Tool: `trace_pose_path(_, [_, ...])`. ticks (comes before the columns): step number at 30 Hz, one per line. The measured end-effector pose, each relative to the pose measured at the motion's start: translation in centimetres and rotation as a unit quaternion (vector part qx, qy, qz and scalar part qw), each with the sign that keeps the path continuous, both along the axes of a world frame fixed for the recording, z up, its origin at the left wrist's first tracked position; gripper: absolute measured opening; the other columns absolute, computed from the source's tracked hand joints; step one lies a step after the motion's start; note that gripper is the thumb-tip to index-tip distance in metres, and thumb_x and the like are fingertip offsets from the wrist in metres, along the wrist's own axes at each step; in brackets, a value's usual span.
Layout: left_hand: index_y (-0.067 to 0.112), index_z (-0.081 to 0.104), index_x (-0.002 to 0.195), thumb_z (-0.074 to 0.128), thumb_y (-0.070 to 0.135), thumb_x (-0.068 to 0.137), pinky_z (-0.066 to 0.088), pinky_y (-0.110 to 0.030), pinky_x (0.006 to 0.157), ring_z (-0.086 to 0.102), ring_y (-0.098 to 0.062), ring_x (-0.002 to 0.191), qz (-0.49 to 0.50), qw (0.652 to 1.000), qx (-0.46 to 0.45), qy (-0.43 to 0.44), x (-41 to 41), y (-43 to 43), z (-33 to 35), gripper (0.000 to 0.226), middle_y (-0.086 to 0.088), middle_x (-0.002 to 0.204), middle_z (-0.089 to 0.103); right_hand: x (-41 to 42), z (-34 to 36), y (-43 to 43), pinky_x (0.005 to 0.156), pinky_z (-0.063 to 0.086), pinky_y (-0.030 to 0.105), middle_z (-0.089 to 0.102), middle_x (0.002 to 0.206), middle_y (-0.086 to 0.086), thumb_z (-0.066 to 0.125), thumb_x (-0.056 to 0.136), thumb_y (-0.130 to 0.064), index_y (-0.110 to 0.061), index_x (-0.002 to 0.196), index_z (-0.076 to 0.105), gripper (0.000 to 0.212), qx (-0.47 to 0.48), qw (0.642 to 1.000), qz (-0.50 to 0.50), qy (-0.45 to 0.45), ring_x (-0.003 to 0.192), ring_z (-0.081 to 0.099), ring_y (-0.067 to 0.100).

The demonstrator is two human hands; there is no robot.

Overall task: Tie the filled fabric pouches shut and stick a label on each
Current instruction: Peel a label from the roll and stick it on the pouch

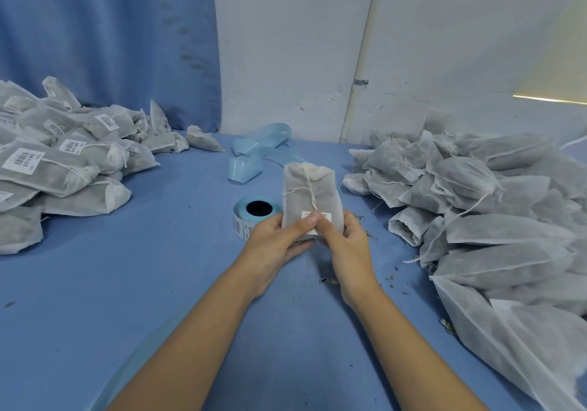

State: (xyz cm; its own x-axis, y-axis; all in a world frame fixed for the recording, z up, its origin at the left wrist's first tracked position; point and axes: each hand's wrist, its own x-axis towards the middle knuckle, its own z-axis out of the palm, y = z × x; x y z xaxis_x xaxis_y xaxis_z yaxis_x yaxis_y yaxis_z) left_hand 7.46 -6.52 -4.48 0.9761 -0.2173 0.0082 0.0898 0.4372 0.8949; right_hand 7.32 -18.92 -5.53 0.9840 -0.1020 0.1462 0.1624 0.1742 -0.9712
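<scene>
A filled white fabric pouch (pixel 309 194) stands upright in the middle of the blue table, its top tied with a thin string that hangs down its front. My left hand (pixel 279 240) and my right hand (pixel 344 239) both grip its lower part, thumbs pressing on a white label (pixel 317 218) stuck there. Just left of the pouch lies the label roll (pixel 254 215) with a blue liner. Labelled pouches (pixel 57 159) are piled at the left. Pouches without visible labels (pixel 476 207) are heaped at the right.
A curl of spent blue liner strip (pixel 257 150) lies behind the roll. Dried herb crumbs (pixel 390 279) are scattered near the right heap. A blue curtain (pixel 104 36) and a white wall (pixel 295 45) stand behind the blue table (pixel 127 283).
</scene>
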Motion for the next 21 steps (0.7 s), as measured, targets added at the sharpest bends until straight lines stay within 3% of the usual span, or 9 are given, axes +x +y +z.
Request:
trace_pose_path(2, [0.006,0.067,0.106,0.068,0.022,0.081,0.055,-0.02,0.078,0.069,-0.015,0.101,-0.006,1.0,-0.009,0.01,-0.01,0.02,-0.14,0.029,-0.005,0.106,0.073,0.02,0.09,0.01,0.066,0.053,0.018,0.069,0.085,0.001,0.071,0.084,-0.03,-0.01,0.094,0.064,0.023,0.011,1.0,-0.009,0.007,0.078,0.066,0.011])
trace_pose_path(6, [0.004,0.066,0.105,0.068,0.021,0.075,0.056,-0.021,0.071,0.071,-0.017,0.095,-0.013,0.998,-0.049,0.038,0.22,0.28,-0.32,0.035,-0.009,0.102,0.074,-0.14,0.38,-0.02,0.072,0.055,0.023,0.072,0.089,0.009,0.072,0.076,-0.039,-0.008,0.093,0.067,0.036,0.046,0.999,-0.004,0.009,0.081,0.068,0.016])
trace_pose_path(10, [0.001,0.064,0.107,0.067,0.019,0.075,0.056,-0.021,0.069,0.071,-0.018,0.093,-0.021,0.996,-0.07,0.051,0.24,0.23,-0.29,0.037,-0.01,0.102,0.073,-0.16,0.45,-0.09,0.065,0.052,0.019,0.073,0.08,0.003,0.072,0.082,-0.029,-0.01,0.087,0.068,0.021,0.055,0.998,-0.015,0.005,0.075,0.069,0.011])
trace_pose_path(15, [0.003,0.064,0.107,0.062,0.015,0.086,0.056,-0.022,0.07,0.071,-0.017,0.093,-0.004,0.997,-0.061,0.044,0.42,0.37,-0.36,0.024,-0.009,0.101,0.074,-0.21,0.51,-0.17,0.069,0.053,0.019,0.075,0.087,0.006,0.069,0.086,-0.025,-0.008,0.091,0.071,0.018,0.06,0.998,-0.004,0.006,0.081,0.07,0.014])
trace_pose_path(18, [0.007,0.066,0.106,0.062,0.025,0.089,0.056,-0.021,0.067,0.072,-0.017,0.087,0.017,0.999,0.024,0.023,0.39,0.56,-0.14,0.025,-0.007,0.096,0.075,-0.17,0.46,-0.14,0.073,0.055,0.021,0.075,0.091,0.008,0.067,0.088,-0.024,-0.007,0.094,0.073,0.019,0.06,0.998,0.0,0.006,0.084,0.07,0.015])
trace_pose_path(21, [0.01,0.066,0.097,0.061,0.038,0.089,0.048,-0.018,0.047,0.063,-0.014,0.05,0.035,0.984,0.177,0.009,0.08,0.93,0.03,0.029,-0.008,0.064,0.07,-0.1,0.43,-0.04,0.065,0.05,0.015,0.074,0.081,0.001,0.066,0.09,-0.023,-0.009,0.088,0.073,0.016,0.046,0.999,-0.022,0.0,0.074,0.067,0.007])
